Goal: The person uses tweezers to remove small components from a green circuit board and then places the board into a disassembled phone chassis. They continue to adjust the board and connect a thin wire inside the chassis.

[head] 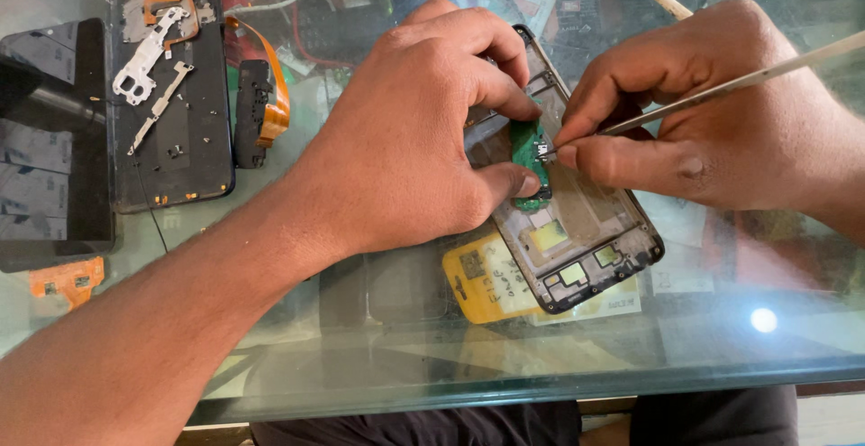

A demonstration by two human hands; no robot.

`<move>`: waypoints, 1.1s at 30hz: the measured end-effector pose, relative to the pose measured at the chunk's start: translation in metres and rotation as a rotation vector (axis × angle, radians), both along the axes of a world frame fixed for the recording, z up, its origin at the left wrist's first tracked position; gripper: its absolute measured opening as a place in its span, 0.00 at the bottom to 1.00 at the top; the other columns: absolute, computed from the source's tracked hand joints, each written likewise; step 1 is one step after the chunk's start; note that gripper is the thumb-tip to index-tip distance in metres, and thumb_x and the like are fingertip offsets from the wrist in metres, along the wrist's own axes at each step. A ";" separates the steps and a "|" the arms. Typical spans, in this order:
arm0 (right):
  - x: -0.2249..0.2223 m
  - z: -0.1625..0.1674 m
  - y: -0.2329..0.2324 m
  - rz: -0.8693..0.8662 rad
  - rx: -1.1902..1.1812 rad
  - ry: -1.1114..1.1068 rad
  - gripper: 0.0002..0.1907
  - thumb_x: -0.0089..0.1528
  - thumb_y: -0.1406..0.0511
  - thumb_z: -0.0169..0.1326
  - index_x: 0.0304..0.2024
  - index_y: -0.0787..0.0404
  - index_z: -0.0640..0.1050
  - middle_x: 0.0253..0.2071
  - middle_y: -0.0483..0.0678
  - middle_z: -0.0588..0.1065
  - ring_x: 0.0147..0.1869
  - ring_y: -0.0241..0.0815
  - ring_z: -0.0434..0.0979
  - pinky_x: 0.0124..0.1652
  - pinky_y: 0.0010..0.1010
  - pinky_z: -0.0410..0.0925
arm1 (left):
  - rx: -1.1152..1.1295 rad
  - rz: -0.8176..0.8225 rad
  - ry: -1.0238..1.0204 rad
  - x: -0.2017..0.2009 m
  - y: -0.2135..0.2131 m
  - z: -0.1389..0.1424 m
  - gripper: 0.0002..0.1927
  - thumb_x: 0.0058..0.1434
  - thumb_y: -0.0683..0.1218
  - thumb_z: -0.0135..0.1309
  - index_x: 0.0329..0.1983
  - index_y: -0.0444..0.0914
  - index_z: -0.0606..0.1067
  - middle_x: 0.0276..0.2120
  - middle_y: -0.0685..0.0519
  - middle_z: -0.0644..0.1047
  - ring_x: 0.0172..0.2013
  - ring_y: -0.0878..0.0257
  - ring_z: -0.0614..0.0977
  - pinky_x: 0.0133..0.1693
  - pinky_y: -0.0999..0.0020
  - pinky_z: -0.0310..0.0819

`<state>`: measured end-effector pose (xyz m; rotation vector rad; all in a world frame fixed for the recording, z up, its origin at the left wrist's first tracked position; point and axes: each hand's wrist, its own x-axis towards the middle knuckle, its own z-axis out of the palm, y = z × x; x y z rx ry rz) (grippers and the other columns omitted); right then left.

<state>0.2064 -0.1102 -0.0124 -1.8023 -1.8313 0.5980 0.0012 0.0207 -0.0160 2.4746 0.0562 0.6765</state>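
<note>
A glass table (378,356) is seen, with a back cover (171,95) at ten o'clock. At centre, a phone frame (577,230) is pinned by the left hand (405,131), fingers closed on a green board (530,162). A thin tool (721,90) is pinched by the right hand (721,131).

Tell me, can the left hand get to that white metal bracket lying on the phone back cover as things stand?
Probably yes: the white bracket lies uncovered on the back cover, but the left hand is pinning the green board and would have to let go.
</note>
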 end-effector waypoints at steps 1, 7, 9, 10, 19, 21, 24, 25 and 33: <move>0.000 0.000 0.000 0.013 0.003 0.007 0.05 0.53 0.68 0.66 0.31 0.63 0.85 0.29 0.45 0.83 0.30 0.32 0.80 0.31 0.22 0.76 | -0.005 0.004 0.009 0.000 0.000 0.000 0.17 0.43 0.44 0.75 0.36 0.34 0.83 0.44 0.53 0.78 0.49 0.55 0.76 0.49 0.61 0.72; -0.001 0.001 -0.001 -0.030 -0.038 0.023 0.05 0.52 0.68 0.66 0.30 0.63 0.85 0.29 0.45 0.81 0.28 0.32 0.82 0.29 0.23 0.75 | -0.011 0.006 0.024 0.000 0.001 -0.001 0.17 0.43 0.44 0.74 0.36 0.35 0.83 0.44 0.53 0.78 0.49 0.55 0.76 0.49 0.62 0.73; 0.000 0.001 -0.001 -0.021 -0.043 0.023 0.05 0.52 0.68 0.66 0.30 0.62 0.85 0.28 0.45 0.81 0.28 0.32 0.80 0.28 0.23 0.75 | 0.005 0.016 0.042 -0.001 0.001 -0.001 0.17 0.45 0.44 0.75 0.38 0.36 0.84 0.46 0.54 0.78 0.50 0.56 0.77 0.51 0.62 0.73; 0.000 0.001 -0.001 -0.001 -0.014 0.018 0.05 0.52 0.68 0.66 0.30 0.63 0.85 0.29 0.45 0.82 0.29 0.32 0.80 0.29 0.23 0.75 | 0.003 0.010 0.030 -0.001 0.001 -0.001 0.17 0.44 0.43 0.74 0.37 0.35 0.84 0.45 0.53 0.78 0.50 0.55 0.76 0.50 0.62 0.73; 0.002 0.000 -0.002 -0.038 -0.053 0.029 0.04 0.51 0.69 0.64 0.30 0.63 0.85 0.29 0.45 0.81 0.29 0.32 0.82 0.32 0.24 0.76 | -0.005 0.005 0.016 0.000 0.000 -0.001 0.17 0.43 0.44 0.74 0.36 0.34 0.83 0.44 0.53 0.78 0.49 0.54 0.76 0.51 0.61 0.71; 0.002 0.000 -0.002 -0.053 -0.061 0.010 0.04 0.51 0.69 0.64 0.30 0.63 0.85 0.29 0.45 0.81 0.30 0.33 0.80 0.31 0.24 0.76 | 0.003 0.003 0.009 -0.001 0.000 -0.001 0.17 0.43 0.44 0.74 0.36 0.34 0.83 0.44 0.53 0.78 0.49 0.54 0.76 0.51 0.61 0.71; 0.002 0.000 -0.001 -0.022 -0.018 0.042 0.04 0.52 0.69 0.65 0.30 0.63 0.85 0.31 0.45 0.81 0.30 0.31 0.83 0.32 0.24 0.75 | -0.011 0.017 0.052 -0.001 0.000 -0.001 0.18 0.45 0.45 0.75 0.38 0.35 0.84 0.46 0.54 0.78 0.51 0.56 0.77 0.51 0.62 0.73; 0.002 0.001 -0.001 -0.024 -0.027 0.028 0.04 0.52 0.69 0.65 0.30 0.63 0.85 0.30 0.45 0.81 0.30 0.31 0.82 0.32 0.24 0.75 | -0.008 0.010 0.037 -0.001 0.000 -0.001 0.18 0.44 0.44 0.75 0.37 0.35 0.84 0.45 0.54 0.78 0.50 0.55 0.76 0.51 0.62 0.72; -0.002 0.004 0.001 -0.054 -0.050 0.007 0.05 0.51 0.69 0.65 0.29 0.64 0.85 0.28 0.46 0.80 0.28 0.31 0.82 0.30 0.24 0.75 | 0.001 0.012 0.020 -0.001 0.000 0.000 0.17 0.43 0.44 0.75 0.36 0.34 0.83 0.44 0.53 0.78 0.49 0.55 0.76 0.50 0.61 0.72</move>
